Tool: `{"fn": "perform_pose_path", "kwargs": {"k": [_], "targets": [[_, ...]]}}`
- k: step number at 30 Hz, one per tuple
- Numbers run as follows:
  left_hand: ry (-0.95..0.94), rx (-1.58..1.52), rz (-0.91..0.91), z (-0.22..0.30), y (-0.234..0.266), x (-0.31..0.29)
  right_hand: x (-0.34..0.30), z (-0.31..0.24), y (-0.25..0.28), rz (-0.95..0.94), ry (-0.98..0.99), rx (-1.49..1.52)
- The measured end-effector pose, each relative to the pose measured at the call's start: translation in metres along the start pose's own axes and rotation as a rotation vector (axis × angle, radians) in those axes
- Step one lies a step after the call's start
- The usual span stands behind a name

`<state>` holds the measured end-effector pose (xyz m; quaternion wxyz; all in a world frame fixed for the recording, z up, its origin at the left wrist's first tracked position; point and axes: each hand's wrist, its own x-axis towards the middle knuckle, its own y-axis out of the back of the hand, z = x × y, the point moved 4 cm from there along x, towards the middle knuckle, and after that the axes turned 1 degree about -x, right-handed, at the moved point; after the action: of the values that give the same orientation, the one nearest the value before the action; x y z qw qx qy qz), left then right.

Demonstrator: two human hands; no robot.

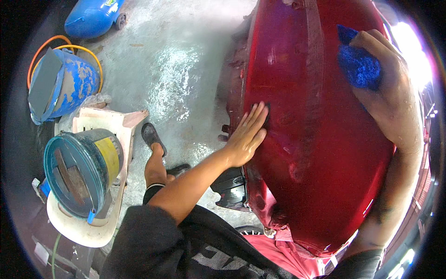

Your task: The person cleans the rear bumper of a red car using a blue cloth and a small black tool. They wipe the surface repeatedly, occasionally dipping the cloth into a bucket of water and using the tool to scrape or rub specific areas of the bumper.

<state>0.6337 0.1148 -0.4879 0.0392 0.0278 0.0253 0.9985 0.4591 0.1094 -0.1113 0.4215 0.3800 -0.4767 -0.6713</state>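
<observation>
A glossy, wet red car body panel (320, 153) fills the right half of the view, with a duller band running along it. My left hand (246, 135) lies against its left side, fingers stretched out flat. A small dark edge of something thin shows by the fingertips; what it is I cannot make out. Over the panel's far right part, my right hand (388, 79) is closed around a bunched blue cloth (360, 65). Water drops glisten on the right hand and wrist.
At left, a white plastic chair (83, 237) carries a dark lidded bucket (69, 181). Behind it stand a scuffed blue bucket (79, 79), an orange hose (46, 44) and a blue tank (90, 18). The concrete floor (176, 79) is wet. A black part (232, 190) lies below my left forearm.
</observation>
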Motion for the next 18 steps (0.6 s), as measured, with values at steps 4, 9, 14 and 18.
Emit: {"fn": "perform_pose_path", "kwargs": {"k": [4,9,14,18], "targets": [[-0.173,0.086,0.100,0.008,0.020,0.092,-0.011,0.000,0.011,-0.012,0.069,-0.071],[-0.155,0.084,0.178,0.007,0.035,0.145,-0.016,0.006,0.003,-0.011,0.037,0.022],[-0.138,0.037,-0.023,0.016,-0.013,0.011,-0.017,0.001,-0.002,-0.193,-0.082,-0.056],[-0.218,0.098,0.131,0.030,0.036,0.114,-0.010,-0.005,-0.004,-0.175,-0.152,-0.037]]}}
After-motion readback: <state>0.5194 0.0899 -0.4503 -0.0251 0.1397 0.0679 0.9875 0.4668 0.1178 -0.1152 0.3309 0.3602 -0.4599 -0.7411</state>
